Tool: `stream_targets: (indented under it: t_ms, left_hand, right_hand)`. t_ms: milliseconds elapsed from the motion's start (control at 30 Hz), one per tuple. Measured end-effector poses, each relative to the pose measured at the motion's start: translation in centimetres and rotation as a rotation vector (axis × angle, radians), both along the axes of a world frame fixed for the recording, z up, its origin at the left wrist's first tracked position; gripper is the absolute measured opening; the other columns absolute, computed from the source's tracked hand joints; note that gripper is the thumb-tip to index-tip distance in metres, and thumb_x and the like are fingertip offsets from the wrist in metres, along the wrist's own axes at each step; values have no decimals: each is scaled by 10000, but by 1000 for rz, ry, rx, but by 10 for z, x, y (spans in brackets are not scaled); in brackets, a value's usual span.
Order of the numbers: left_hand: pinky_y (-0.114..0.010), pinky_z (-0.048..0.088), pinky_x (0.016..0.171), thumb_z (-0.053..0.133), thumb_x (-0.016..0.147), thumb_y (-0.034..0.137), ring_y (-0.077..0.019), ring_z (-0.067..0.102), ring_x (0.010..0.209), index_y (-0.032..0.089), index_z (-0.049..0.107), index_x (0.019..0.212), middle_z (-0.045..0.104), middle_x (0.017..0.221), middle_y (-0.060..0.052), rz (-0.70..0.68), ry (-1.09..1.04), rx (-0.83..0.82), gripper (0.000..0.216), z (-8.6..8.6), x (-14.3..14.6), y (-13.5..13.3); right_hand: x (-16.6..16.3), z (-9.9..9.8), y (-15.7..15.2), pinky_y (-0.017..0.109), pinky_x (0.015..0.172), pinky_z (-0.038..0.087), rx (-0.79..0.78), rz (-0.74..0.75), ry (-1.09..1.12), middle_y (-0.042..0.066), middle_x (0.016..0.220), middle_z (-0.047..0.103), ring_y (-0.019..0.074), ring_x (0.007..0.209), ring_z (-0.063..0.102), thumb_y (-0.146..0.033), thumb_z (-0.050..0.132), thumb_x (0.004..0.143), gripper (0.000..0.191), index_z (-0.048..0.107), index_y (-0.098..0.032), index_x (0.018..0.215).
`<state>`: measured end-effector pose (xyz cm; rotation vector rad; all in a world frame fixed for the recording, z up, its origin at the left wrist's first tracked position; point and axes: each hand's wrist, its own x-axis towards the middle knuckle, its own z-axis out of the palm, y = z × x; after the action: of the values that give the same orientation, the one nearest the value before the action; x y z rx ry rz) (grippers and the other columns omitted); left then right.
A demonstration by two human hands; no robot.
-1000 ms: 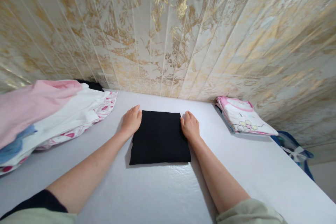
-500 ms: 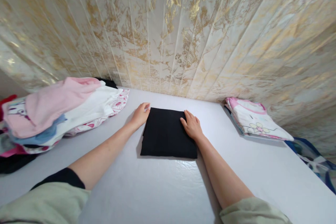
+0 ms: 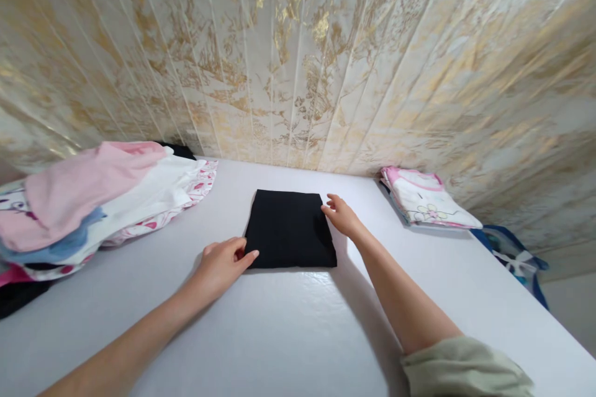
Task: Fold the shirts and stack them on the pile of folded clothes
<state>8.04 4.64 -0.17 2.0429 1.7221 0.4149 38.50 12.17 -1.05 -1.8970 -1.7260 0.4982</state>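
A folded black cloth [image 3: 289, 229] lies flat in the middle of the white table [image 3: 288, 329]. My left hand [image 3: 221, 265] rests on the table at the cloth's near left corner, its fingers stretched out and the fingertips touching that corner. My right hand [image 3: 341, 215] sits at the cloth's far right edge, fingers loosely spread and touching the edge. Neither hand holds anything.
A loose heap of pink, white and blue clothes [image 3: 88, 198] covers the table's left side. A small folded stack of white and pink garments [image 3: 426, 205] lies at the back right, by the gold-marbled wall [image 3: 298, 56]. A blue bag [image 3: 510, 254] hangs past the right edge.
My left hand has slid from the cloth's far left corner down to its near left corner. My right hand stayed at the far right edge, fingers lifting slightly.
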Motion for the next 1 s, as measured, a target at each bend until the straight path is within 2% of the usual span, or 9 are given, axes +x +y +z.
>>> stream_targets:
  t_ms: [67, 133, 233, 300, 500, 767, 833, 900, 1000]
  left_hand:
    - [-269, 292, 612, 479, 792, 509, -178, 490, 590, 234, 399, 611, 497, 570, 26, -2, -47, -17, 339, -4, -3, 3]
    - [-268, 296, 613, 475, 793, 515, -177, 492, 597, 235, 407, 623, 505, 587, 26, -25, -77, -19, 335, -7, -6, 4]
    - [-270, 289, 607, 475, 791, 491, -172, 489, 602, 228, 392, 596, 511, 616, 18, -99, -86, -16, 337, -9, -9, 3]
    - [-270, 282, 598, 468, 799, 484, -169, 480, 599, 225, 361, 578, 499, 620, 15, -134, -78, -14, 357, -8, -10, 2]
    - [-273, 277, 606, 431, 847, 462, -155, 458, 588, 217, 363, 578, 472, 618, 16, -141, -3, 55, 370, -10, -9, 3]
    - [-271, 309, 601, 476, 848, 457, -150, 478, 601, 211, 411, 584, 511, 635, 17, -127, 78, 118, 367, -13, -21, 8]
    - [-281, 335, 618, 507, 842, 464, -159, 505, 617, 215, 447, 616, 547, 656, 17, -144, 100, 133, 342, -11, -21, 6]
    - [-302, 384, 663, 528, 841, 468, -181, 558, 677, 217, 504, 703, 601, 731, 3, -98, 97, 190, 288, -9, -20, 4]
    - [-382, 427, 867, 489, 891, 451, -247, 607, 958, 192, 568, 999, 659, 1011, -77, -46, 81, 424, 291, -5, -14, -1]
  right_hand:
    - [5, 9, -29, 318, 808, 461, -37, 53, 9, 82, 1017, 691, 194, 874, 645, -334, 518, 883, 468, 500, -178, 1324]
    - [5, 12, -62, 301, 718, 450, -74, 85, 42, 33, 882, 686, 175, 750, 624, -352, 511, 882, 440, 511, -204, 1296]
    - [-3, 5, -102, 282, 632, 427, -123, 107, 166, -5, 789, 635, 155, 638, 578, -375, 490, 878, 452, 489, -211, 1299]
    - [-10, -2, -117, 277, 601, 409, -108, 95, 212, -15, 764, 593, 152, 612, 551, -380, 488, 870, 470, 475, -214, 1310]
    - [-23, -12, -126, 269, 605, 365, 7, 84, 97, -27, 720, 528, 159, 639, 520, -307, 471, 860, 421, 501, -230, 1273]
    - [-16, -8, -131, 254, 551, 330, -36, 38, -45, -51, 621, 522, 150, 579, 516, -280, 466, 857, 155, 569, -246, 968]
    - [-16, -5, -132, 258, 550, 357, -36, 60, -59, -37, 640, 551, 154, 595, 540, -312, 461, 887, 155, 587, -245, 948]
    - [-16, -2, -133, 277, 608, 427, 48, 72, -82, 7, 769, 614, 169, 690, 591, -335, 438, 922, 207, 607, -238, 992]
    - [-16, 0, -132, 361, 861, 484, 256, 117, -154, 97, 1115, 627, 218, 1012, 604, -331, 414, 951, 312, 581, -221, 1192]
